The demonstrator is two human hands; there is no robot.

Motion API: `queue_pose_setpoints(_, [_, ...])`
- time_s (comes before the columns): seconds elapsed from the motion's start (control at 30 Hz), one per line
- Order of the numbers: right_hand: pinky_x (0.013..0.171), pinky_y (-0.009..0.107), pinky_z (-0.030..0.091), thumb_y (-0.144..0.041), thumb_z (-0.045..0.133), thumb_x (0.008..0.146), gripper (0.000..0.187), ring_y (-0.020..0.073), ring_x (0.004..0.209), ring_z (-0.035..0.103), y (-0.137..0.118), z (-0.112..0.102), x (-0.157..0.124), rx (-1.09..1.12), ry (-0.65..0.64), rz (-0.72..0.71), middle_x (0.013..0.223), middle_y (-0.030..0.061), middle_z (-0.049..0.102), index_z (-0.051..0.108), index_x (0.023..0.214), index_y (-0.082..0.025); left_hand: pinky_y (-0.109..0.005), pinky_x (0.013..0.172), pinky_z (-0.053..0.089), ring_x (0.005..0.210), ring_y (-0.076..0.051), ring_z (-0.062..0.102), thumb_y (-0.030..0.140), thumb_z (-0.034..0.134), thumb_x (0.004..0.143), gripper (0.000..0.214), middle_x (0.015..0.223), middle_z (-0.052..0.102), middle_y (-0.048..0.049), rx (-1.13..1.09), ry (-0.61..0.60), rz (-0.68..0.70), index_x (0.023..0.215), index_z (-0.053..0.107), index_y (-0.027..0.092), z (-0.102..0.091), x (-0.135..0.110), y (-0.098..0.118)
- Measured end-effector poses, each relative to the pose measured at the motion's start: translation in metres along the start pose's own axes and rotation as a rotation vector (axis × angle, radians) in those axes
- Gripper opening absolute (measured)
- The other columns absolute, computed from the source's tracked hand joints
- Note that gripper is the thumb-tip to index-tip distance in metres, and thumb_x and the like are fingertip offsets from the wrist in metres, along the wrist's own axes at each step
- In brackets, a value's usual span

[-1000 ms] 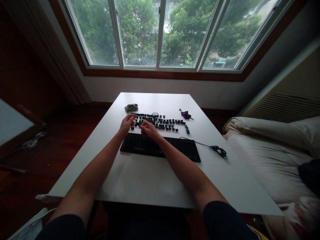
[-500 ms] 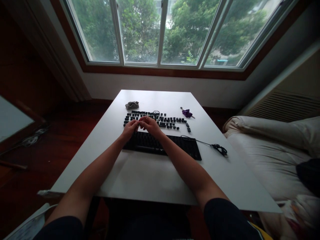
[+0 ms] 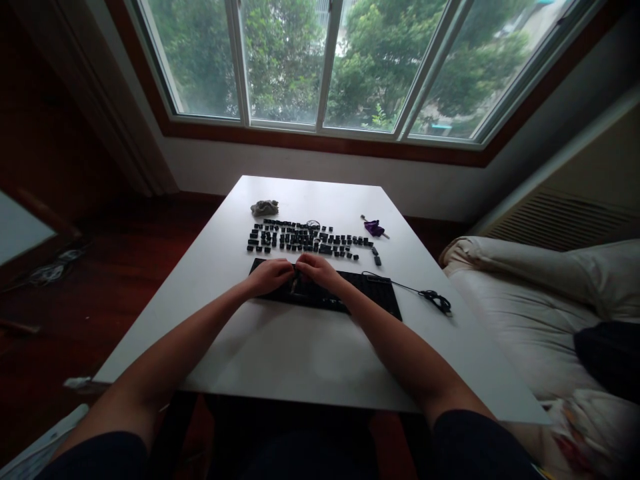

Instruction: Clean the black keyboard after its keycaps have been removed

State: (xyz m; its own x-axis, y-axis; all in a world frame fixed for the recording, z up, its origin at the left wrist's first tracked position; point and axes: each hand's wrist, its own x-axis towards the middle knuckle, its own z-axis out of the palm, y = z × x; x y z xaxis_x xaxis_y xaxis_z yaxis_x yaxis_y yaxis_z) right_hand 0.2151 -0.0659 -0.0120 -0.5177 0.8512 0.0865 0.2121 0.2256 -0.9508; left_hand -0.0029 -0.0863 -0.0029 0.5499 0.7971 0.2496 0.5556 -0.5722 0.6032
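Observation:
A black keyboard (image 3: 383, 297) without many of its keycaps lies across the white table. Over its left half, my left hand (image 3: 273, 275) and my right hand (image 3: 318, 271) meet with fingertips nearly touching. Both hands have their fingers closed in a pinch. Something small and dark shows between them, too small and hidden to make out. Behind the keyboard, loose black keycaps (image 3: 300, 239) are spread in rough rows, just beyond my fingers.
A crumpled grey cloth (image 3: 265, 207) lies at the back left of the table (image 3: 300, 360). At the back right is a brush with purple cloth (image 3: 374, 228). The coiled keyboard cable (image 3: 436, 300) rests at right. A cushioned sofa (image 3: 510, 300) stands beside the table.
Both hands have come down and toward me, from the near edge of the loose keycaps onto the keyboard. The keycaps they covered now show. My view has shifted slightly.

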Motion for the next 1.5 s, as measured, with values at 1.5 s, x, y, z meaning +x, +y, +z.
queue_pose_setpoints(1.5, [0.064,0.024,0.040,-0.036,0.066,0.089,0.017,0.0143,0.067,0.053,-0.002,0.041,-0.036,-0.524,-0.013,-0.381,0.080,0.0011,0.063,0.063,0.094,-0.020,-0.028,0.077,0.046,0.085,-0.019,0.059,0.040,0.067,0.086,0.022,0.093,0.062,-0.0049,0.086,-0.178,0.224,0.092,0.070,0.019,0.001,-0.028,-0.014])
